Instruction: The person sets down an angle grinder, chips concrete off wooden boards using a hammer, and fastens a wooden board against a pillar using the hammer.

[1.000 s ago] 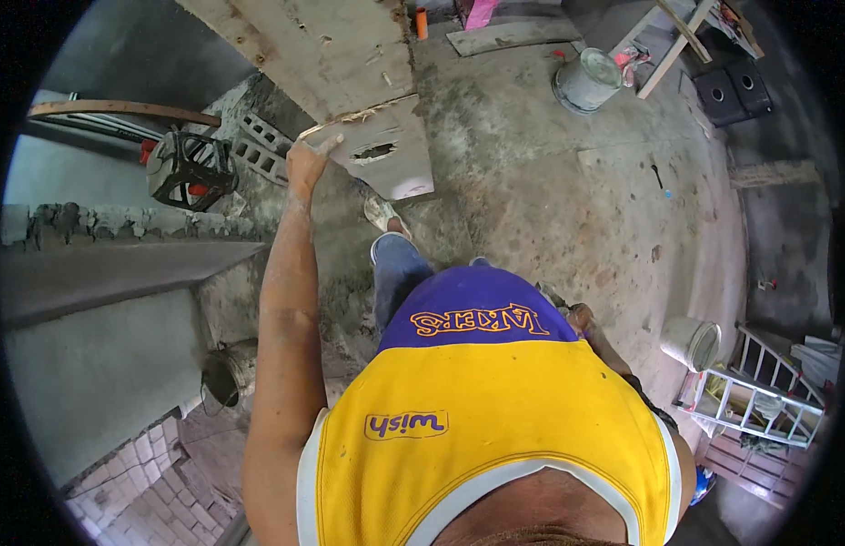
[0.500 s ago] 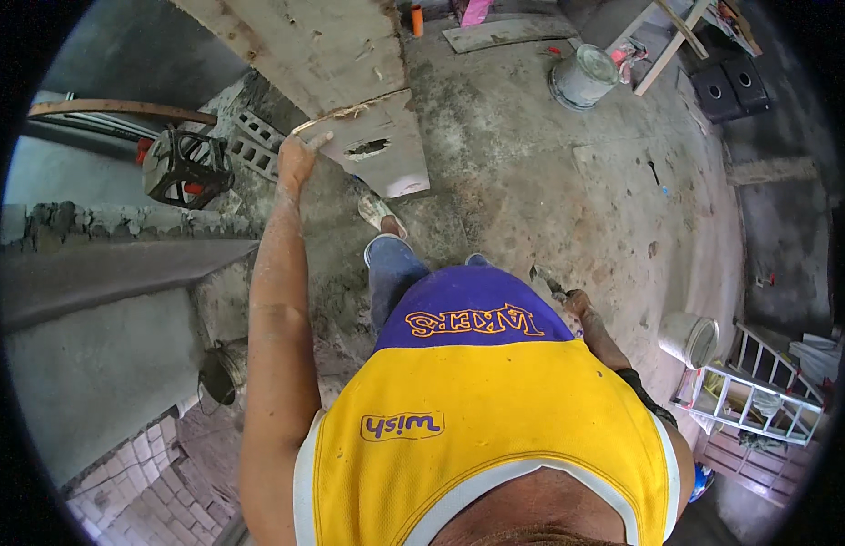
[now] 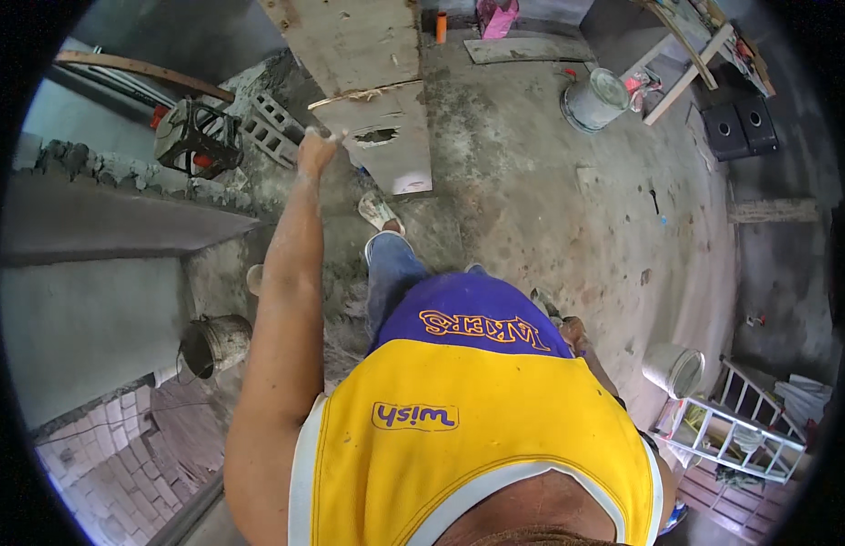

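My left hand (image 3: 318,153) is stretched forward at the left edge of a worn grey board (image 3: 406,150). Its fingers look apart, one tip close to or touching that edge. The board has a ragged hole and a splintered strip across it, and a longer brownish panel (image 3: 359,55) continues beyond. Low beside my right hip, my right hand (image 3: 575,335) is closed around what looks like a trowel (image 3: 543,302) with a greyish blade; my shirt hides part of it. One foot in a smeared, light-coloured shoe (image 3: 377,212) stands just below the board.
Hollow blocks (image 3: 272,132) and a dark-framed stool (image 3: 197,141) stand at the left, with a dirty bucket (image 3: 227,344) nearer me. A bucket (image 3: 595,100) stands far right, another (image 3: 674,369) near right beside an aluminium ladder (image 3: 732,428). Black boxes (image 3: 741,129) lie along the right wall.
The view has shifted, so the board and buckets sit differently. My left hand has slid back from the board's splintered corner along its left edge. My right hand stays low with the trowel.
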Available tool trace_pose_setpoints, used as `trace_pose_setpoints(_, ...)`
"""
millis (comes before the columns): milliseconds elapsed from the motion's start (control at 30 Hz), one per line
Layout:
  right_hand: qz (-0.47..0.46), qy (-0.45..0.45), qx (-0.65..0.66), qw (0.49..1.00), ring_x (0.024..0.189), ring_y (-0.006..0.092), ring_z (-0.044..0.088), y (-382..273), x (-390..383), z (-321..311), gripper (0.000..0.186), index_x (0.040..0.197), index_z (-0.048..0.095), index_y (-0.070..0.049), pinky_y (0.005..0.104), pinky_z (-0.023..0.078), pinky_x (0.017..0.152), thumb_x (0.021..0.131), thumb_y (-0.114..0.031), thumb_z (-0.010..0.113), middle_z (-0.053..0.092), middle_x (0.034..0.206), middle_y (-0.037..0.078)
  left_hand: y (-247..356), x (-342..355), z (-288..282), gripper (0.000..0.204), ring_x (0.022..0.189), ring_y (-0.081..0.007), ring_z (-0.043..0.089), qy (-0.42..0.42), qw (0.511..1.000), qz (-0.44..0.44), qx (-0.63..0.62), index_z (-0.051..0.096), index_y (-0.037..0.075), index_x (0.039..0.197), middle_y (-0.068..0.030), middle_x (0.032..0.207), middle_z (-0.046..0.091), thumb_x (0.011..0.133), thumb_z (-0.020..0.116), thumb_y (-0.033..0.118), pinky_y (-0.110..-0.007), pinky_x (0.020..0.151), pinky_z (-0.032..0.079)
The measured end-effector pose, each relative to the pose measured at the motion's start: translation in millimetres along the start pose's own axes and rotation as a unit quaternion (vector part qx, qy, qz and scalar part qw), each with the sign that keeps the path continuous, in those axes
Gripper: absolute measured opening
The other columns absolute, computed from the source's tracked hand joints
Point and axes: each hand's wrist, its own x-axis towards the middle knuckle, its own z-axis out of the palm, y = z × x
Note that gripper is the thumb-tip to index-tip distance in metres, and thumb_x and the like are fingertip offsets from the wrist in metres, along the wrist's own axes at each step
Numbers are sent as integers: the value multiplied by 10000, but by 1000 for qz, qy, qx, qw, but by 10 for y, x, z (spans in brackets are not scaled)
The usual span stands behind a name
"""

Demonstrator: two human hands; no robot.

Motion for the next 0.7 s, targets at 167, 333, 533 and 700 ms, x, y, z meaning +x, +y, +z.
trace_pose_setpoints(167,152,-113,112,976,434,273,589,-213,-301,-97,369,700,661,3,413,460,386,859,-329,644,636,604,148,-489,-244,338,616,1026,-434,646,-145,987,-24,66,628,-57,1016,-297,1028,673,775,759,495,-469,835,509)
trace_pose_setpoints(333,321,-169,153,919,438,259,581,-122,-477,110,385,676,660,1,406,448,373,881,-325,641,642,611,131,-926,-521,853,555,902,-415,672,-169,972,46,158,681,-54,932,-284,971,679,788,749,479,-470,733,516)
trace_pose_setpoints(533,289,-155,208,922,461,249,591,-411,-288,74,411,677,675,-1,401,464,397,883,-355,639,644,612,125,-1458,-142,1146,297,930,-390,668,-246,819,266,445,732,21,908,-223,972,703,868,665,307,-421,799,533)
trace_pose_setpoints(700,374,-121,275,877,479,242,599,-243,-787,348,433,678,687,-3,397,478,417,884,-380,638,647,614,121,-1149,-619,1831,250,683,-256,578,-316,908,175,213,729,92,955,-130,855,686,900,624,312,-381,603,462)
